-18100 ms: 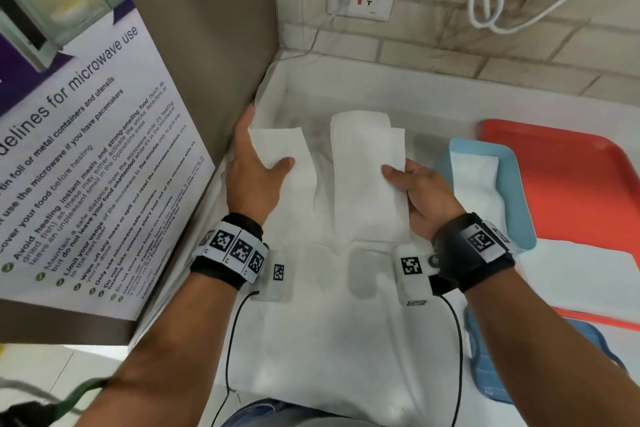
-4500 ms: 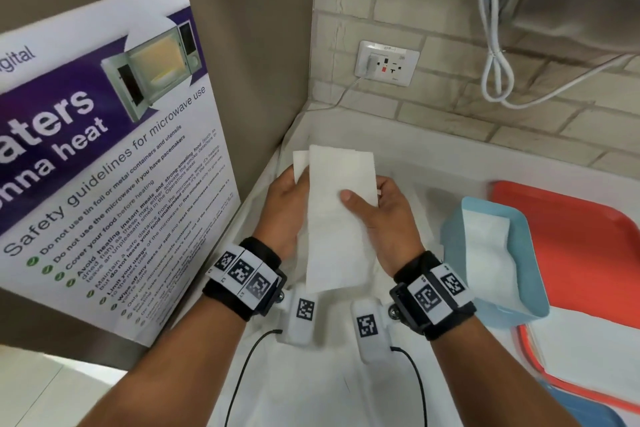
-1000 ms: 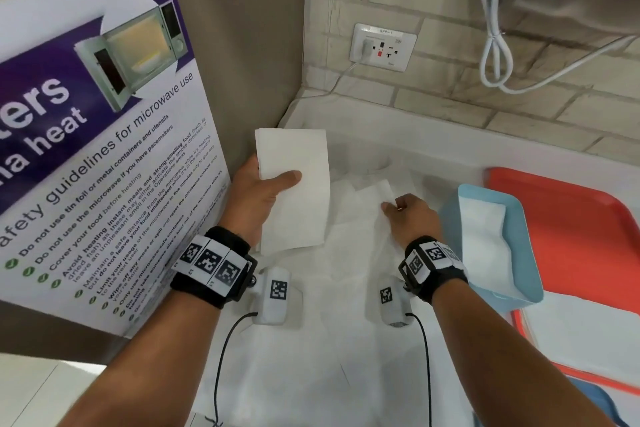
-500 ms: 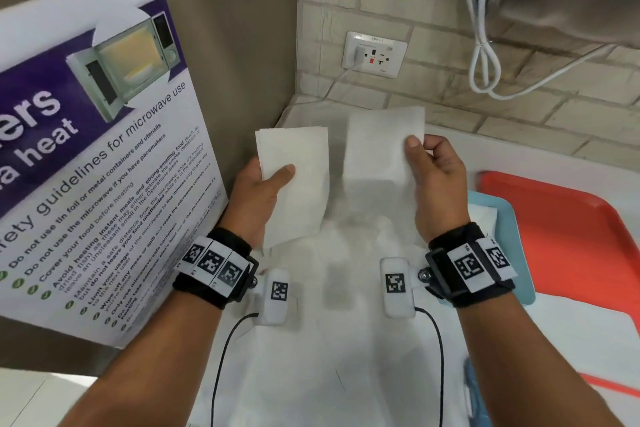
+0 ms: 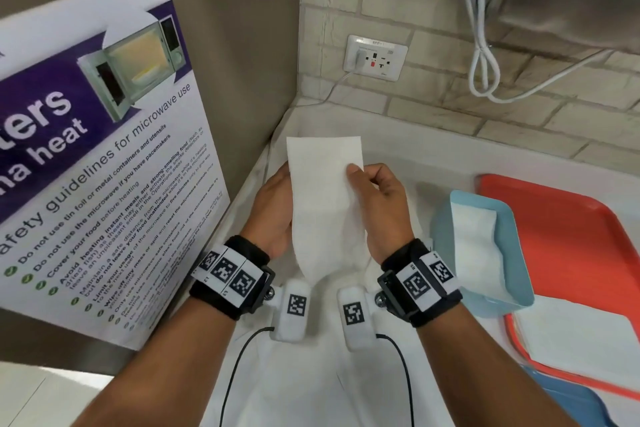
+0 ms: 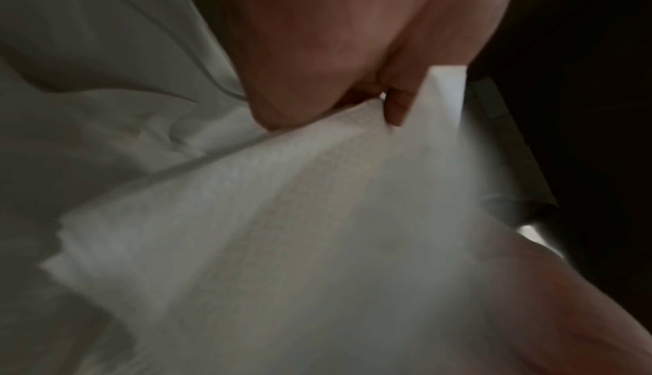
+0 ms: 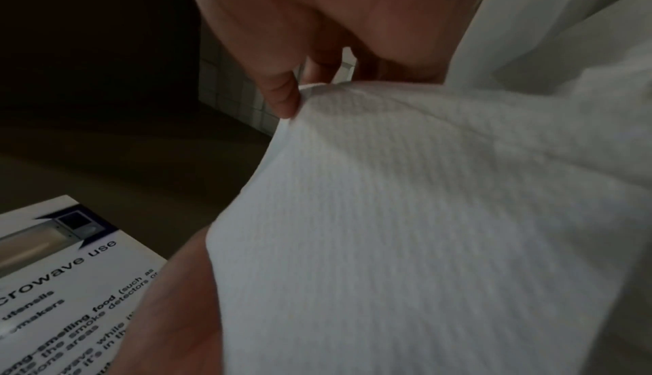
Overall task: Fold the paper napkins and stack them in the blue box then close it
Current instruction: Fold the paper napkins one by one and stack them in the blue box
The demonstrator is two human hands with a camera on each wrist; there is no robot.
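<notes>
Both hands held one folded napkin point(image 5: 325, 204) upright above the bench point(image 5: 433, 163), its long axis running near to far. The left hand point(image 5: 273, 211) gripped its left edge, and the right hand point(image 5: 381, 208) pinched its right edge. The blue box point(image 5: 516, 253) sat open just to the right, nearer the right hand, already holding napkins.

Head view: we see bright, even light and sharp detail; lines bow toward the edges.
Shadows: soft, faint on the white worktop point(image 5: 433, 163).
Left wrist view: we find it dim, grainy, with the napkin point(image 6: 282, 227) smeared by blur.
Right wrist view: dim too, dark upper left, paper weave fairly crisp.
</notes>
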